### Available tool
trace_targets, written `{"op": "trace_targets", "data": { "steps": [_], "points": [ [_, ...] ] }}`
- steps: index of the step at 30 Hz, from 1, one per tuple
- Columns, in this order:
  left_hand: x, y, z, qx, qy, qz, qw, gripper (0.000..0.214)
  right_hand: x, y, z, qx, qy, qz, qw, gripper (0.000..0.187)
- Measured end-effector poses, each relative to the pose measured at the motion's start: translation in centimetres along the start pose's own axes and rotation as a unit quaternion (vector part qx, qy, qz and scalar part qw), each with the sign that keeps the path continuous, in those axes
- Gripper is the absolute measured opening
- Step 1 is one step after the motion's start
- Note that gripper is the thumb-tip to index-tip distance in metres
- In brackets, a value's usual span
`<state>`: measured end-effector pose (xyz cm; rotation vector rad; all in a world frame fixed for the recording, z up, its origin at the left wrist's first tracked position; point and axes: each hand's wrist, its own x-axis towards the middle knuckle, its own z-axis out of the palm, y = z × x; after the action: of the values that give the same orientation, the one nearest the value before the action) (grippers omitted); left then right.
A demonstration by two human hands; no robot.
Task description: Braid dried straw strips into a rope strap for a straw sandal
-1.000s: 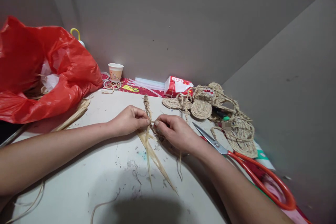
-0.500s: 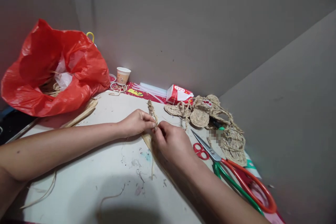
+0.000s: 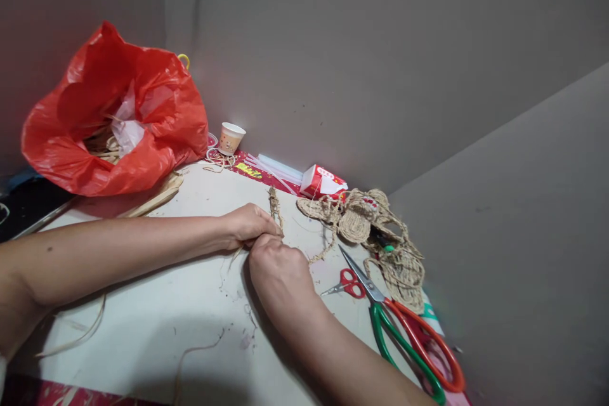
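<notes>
Near the middle of the white tabletop [image 3: 200, 304], my left hand [image 3: 250, 225] is closed on a braided straw cord [image 3: 274, 202], whose rough end sticks up beyond the fingers. My right hand [image 3: 280, 266] is pressed against the left one, its fingers curled in at the same spot. The back of the right hand covers its fingertips and most of the straw between the hands. A thin pale strand [image 3: 235, 257] hangs below my left hand. To the right lie small red-handled scissors [image 3: 351, 284] and large scissors [image 3: 380, 304] with green and orange-red handles.
Woven straw pieces [image 3: 356, 228] are heaped at the right, beside a red tissue pack [image 3: 314, 181]. A paper cup [image 3: 231, 139] and pale sticks [image 3: 273, 168] line the back edge. At the left, a red plastic bag [image 3: 176, 152] holds straw. Grey walls [image 3: 371, 63] close in behind.
My right hand has shifted left and turned over, so its back now hides the join. The straw strip below the hands is largely out of sight. The view has swung slightly.
</notes>
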<state>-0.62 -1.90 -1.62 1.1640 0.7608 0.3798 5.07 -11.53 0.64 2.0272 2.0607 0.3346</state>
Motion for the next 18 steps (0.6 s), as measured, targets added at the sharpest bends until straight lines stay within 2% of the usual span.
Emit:
{"op": "trace_targets", "data": {
  "steps": [2, 4, 6, 7, 9, 11, 12, 13, 16, 18],
  "points": [
    [0.0, 0.0, 0.1, -0.009, 0.016, -0.007, 1.0, 0.004, -0.6, -0.3, -0.5, 0.007, -0.002, -0.021, 1.0, 0.033],
    [-0.2, 0.5, 0.1, -0.015, 0.022, -0.007, 1.0, 0.007, -1.5, 0.3, -1.3, 0.068, 0.007, -0.052, 0.996, 0.026],
    [-0.5, 1.2, 0.1, -0.026, 0.013, 0.002, 1.0, 0.01, -2.3, 1.8, -2.1, 0.196, 0.038, -0.066, 0.978, 0.023],
    [-0.7, 1.6, 0.0, -0.033, 0.004, 0.007, 0.999, 0.011, -2.5, 2.8, -2.3, 0.282, 0.068, -0.051, 0.956, 0.022],
    [-0.7, 2.1, -0.2, -0.047, -0.013, 0.02, 0.999, 0.011, -2.4, 4.9, -2.3, 0.441, 0.162, 0.049, 0.881, 0.026],
    [-0.6, 2.1, -0.4, -0.057, -0.027, 0.031, 0.998, 0.012, -1.6, 6.5, -1.5, 0.569, 0.201, 0.162, 0.781, 0.029],
    [-0.5, 2.0, -0.5, -0.061, -0.034, 0.036, 0.997, 0.013, -1.0, 7.0, -0.8, 0.631, 0.174, 0.188, 0.732, 0.03],
    [-0.4, 1.8, -0.6, -0.069, -0.045, 0.042, 0.996, 0.014, -0.4, 7.1, -0.2, 0.69, 0.12, 0.187, 0.689, 0.03],
    [0.0, 1.0, -0.7, -0.098, -0.083, 0.055, 0.99, 0.017, 1.1, 6.5, 1.5, 0.819, -0.032, 0.135, 0.557, 0.027],
    [0.0, 0.7, -0.6, -0.097, -0.091, 0.065, 0.989, 0.016, 1.4, 6.0, 2.0, 0.858, -0.09, 0.115, 0.492, 0.027]
  ]
}}
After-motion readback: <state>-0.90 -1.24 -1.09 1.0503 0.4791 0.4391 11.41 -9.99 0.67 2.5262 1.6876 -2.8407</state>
